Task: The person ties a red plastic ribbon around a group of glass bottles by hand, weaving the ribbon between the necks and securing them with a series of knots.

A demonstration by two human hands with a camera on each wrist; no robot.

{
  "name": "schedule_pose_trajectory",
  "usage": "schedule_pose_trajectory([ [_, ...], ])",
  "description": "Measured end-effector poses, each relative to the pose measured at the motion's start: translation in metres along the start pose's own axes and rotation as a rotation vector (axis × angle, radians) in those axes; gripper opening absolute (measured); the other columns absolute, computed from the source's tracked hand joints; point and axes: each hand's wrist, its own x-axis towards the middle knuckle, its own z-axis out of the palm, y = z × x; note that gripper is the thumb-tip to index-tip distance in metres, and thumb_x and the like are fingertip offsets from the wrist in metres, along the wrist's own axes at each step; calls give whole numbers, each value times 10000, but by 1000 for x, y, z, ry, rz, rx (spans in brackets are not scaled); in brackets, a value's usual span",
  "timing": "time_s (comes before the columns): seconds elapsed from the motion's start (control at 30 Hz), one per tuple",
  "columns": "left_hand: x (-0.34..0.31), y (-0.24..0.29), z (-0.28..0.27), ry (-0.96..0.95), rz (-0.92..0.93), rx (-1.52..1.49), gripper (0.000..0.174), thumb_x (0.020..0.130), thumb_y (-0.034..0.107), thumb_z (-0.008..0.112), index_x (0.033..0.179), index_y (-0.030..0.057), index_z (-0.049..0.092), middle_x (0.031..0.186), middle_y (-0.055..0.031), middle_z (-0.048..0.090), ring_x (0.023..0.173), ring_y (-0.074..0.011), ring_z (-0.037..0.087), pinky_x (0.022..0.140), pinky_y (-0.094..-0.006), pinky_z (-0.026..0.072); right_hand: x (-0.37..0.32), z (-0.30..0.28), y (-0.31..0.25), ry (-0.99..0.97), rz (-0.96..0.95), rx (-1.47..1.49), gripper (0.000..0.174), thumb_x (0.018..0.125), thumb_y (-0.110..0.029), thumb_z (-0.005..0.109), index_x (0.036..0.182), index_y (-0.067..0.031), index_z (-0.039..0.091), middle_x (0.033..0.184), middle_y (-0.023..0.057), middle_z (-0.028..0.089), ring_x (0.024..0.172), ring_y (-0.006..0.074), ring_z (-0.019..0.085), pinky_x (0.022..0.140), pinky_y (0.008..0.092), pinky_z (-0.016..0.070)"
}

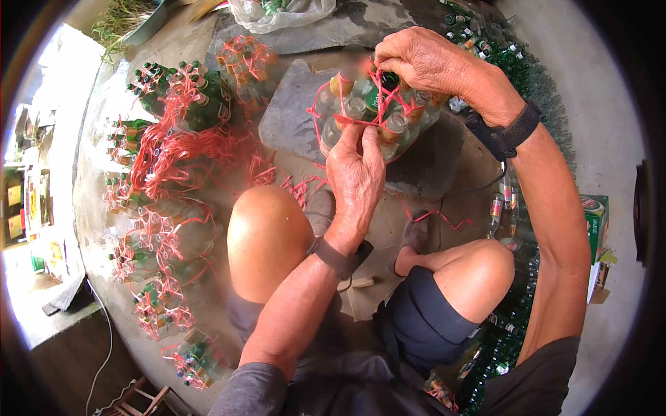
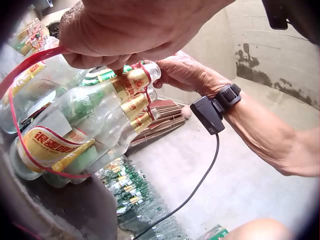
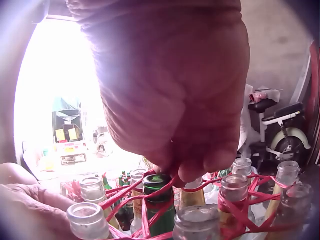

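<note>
A bundle of empty glass bottles stands upright on a low slab, bound with red plastic strap. One green bottle sits among clear ones. My left hand pinches the strap between thumb and index finger at the bundle's near side. Over the bundle's far side, my right hand pinches strap close to the green bottle's mouth. Yellow and gold labels show on the clear bottles in the left wrist view. Strap crosses between the bottle necks in the right wrist view.
Tied bottle bundles line the floor at left, with a heap of loose red strap among them. Many green bottles stand along the right. A green box is at far right. A plastic bag lies at the back.
</note>
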Motion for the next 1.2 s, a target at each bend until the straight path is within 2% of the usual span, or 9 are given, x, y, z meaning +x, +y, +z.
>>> schedule_pose_trajectory([
  [0.23,-1,-9,-3,17,53,-32,211,1036,160,630,1053,-22,734,727,-122,687,671,-130,593,658,-348,506,8,8,10,56,-88,84,198,956,-135,652,1065,6,740,786,180,698,696,302,687,677,412,535],
  [0.3,-3,-7,-6,4,-26,-7,233,1028,177,641,1004,-39,727,662,-93,622,633,-119,541,622,-338,478,9,2,5,-179,224,276,193,963,-102,638,1079,-3,758,751,122,712,558,218,662,565,358,532],
  [0.53,-7,5,-16,26,-61,-32,261,1008,181,634,994,-59,735,624,-56,600,603,-103,531,586,-341,466,5,-1,3,-223,340,257,201,961,-63,601,1070,-11,762,717,82,698,441,157,596,447,308,497],
  [0.83,-14,12,-31,38,-24,-52,254,973,150,646,932,-78,749,634,-25,603,614,-91,525,573,-319,449,3,4,11,-268,240,252,385,862,-27,532,1164,-46,770,760,107,736,648,211,697,575,404,550],
  [0.93,-16,15,-38,26,-77,-64,250,968,145,650,927,-80,752,647,-15,611,631,-91,531,587,-310,449,-5,13,12,-165,95,270,402,851,-7,511,1175,-18,748,905,176,780,772,327,744,701,470,577],
  [1.0,-17,19,-43,-25,-129,-30,236,975,156,667,955,-54,773,770,32,655,730,-55,525,685,-251,448,-12,33,16,141,-55,27,365,857,-15,511,1139,-9,742,1050,228,764,940,425,734,847,501,576],
  [1.03,-17,20,-44,-34,-129,-20,236,975,156,667,955,-54,773,770,32,655,730,-55,525,685,-251,448,-16,28,-5,49,170,-28,299,883,-63,534,1097,10,730,1070,271,738,1031,455,698,916,513,568],
  [1.1,-17,22,-42,16,-77,-20,226,967,120,656,928,-77,759,699,-17,639,677,-86,546,633,-289,461,-26,32,-22,93,191,-106,277,934,-165,566,1075,28,706,1073,301,722,1083,455,683,968,513,550],
  [1.2,-16,22,-45,-19,-93,13,223,981,119,654,928,-68,764,717,-3,642,686,-75,539,635,-280,454,-52,33,-64,199,289,-12,658,865,-380,786,1361,14,609,1296,244,652,1226,429,620,1036,489,509],
])
